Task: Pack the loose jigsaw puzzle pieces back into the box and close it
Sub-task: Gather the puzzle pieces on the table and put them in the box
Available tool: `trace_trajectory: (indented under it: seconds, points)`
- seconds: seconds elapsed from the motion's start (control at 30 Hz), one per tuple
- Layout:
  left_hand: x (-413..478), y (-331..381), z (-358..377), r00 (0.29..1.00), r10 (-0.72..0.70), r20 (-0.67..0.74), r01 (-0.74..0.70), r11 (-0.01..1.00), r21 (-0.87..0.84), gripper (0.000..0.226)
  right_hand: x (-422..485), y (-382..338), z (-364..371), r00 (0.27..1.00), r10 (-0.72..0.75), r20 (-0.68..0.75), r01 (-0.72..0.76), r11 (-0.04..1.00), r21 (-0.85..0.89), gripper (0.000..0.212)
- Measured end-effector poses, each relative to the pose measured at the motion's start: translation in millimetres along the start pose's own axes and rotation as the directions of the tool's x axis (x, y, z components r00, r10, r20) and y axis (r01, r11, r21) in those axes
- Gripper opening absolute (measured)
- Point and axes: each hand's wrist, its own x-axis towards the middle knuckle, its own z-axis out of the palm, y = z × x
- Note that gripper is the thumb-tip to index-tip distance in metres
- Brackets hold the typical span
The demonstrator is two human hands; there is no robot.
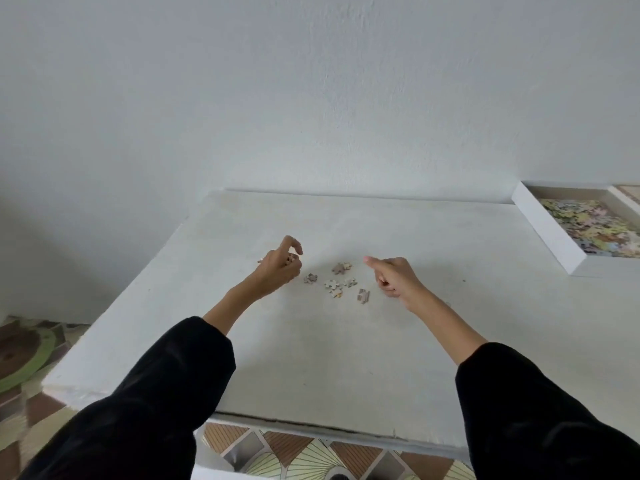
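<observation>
Several loose jigsaw pieces (337, 282) lie in a small cluster at the middle of the white table (311, 358). My left hand (278, 268) sits just left of them, fingers curled around a few gathered puzzle pieces. To the right of the cluster is my right hand (393, 277), with the index finger stretched toward the pieces, the other fingers folded and nothing in it. The open white puzzle box (547, 230) stands at the table's far right, with many pastel pieces inside.
A bare white wall rises behind the table. Patterned floor tiles (27, 358) show at the left and below the table's near edge. Part of another white-edged thing (628, 194), perhaps the lid, shows just beyond the box at the right frame edge.
</observation>
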Motion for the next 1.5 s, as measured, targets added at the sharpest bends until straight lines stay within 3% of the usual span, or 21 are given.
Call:
trace_trajectory:
  seconds: [0.13, 0.3, 0.5, 0.67, 0.9, 1.0, 1.13, 1.23, 1.3, 1.4, 1.5]
  points:
    - [0, 10, 10, 0.996, 0.028, -0.083, -0.04, 0.988, -0.149, 0.029, -2, 5, -5, 0.951, -0.231, 0.203, 0.284, 0.912, -0.295, 0.011]
    - [-3, 12, 13, 0.984, 0.101, -0.147, -0.117, 0.987, -0.108, 0.034, -3, 10, -8, 0.907, -0.225, 0.355, 0.376, 0.811, -0.448, 0.037]
    - [-8, 7, 12, 0.981, 0.169, -0.091, -0.158, 0.98, 0.121, 0.01, -3, 15, -18, 0.907, -0.313, 0.282, 0.419, 0.747, -0.516, 0.038]
    - [-3, -1, 16, 0.984, 0.177, -0.016, -0.167, 0.949, 0.269, 0.025, -2, 10, -22, 0.908, -0.295, 0.298, 0.418, 0.703, -0.576, 0.022]
    - [5, 3, 16, 0.983, 0.172, 0.063, -0.183, 0.932, 0.313, 0.033, 9, -4, -25, 0.872, -0.095, 0.479, 0.443, 0.567, -0.694, 0.025]
    - [7, 5, 18, 0.98, 0.183, 0.077, -0.197, 0.938, 0.285, 0.028, 10, -2, -22, 0.838, -0.132, 0.53, 0.451, 0.714, -0.536, 0.024]
    - [9, 7, 18, 0.973, 0.198, 0.118, -0.223, 0.938, 0.266, 0.018, 15, -3, -22, 0.855, -0.238, 0.46, 0.397, 0.872, -0.287, 0.005]
    - [11, 9, 16, 0.968, 0.197, 0.154, -0.234, 0.931, 0.281, 0.016, 21, -7, -23, 0.892, -0.171, 0.418, 0.254, 0.955, -0.152, 0.023]
    - [12, 10, 18, 0.966, 0.193, 0.172, -0.238, 0.924, 0.299, 0.028, 24, -8, -24, 0.901, -0.118, 0.418, 0.134, 0.991, -0.01, 0.026]
    - [14, 11, 22, 0.971, 0.193, 0.141, -0.225, 0.939, 0.262, 0.031, 31, -10, -20, 0.915, -0.005, 0.403, -0.102, 0.965, 0.243, 0.022]
    - [15, 12, 21, 0.983, 0.16, 0.095, -0.165, 0.985, 0.056, 0.013, 38, -8, -16, 0.902, 0.144, 0.407, -0.345, 0.808, 0.478, 0.024]
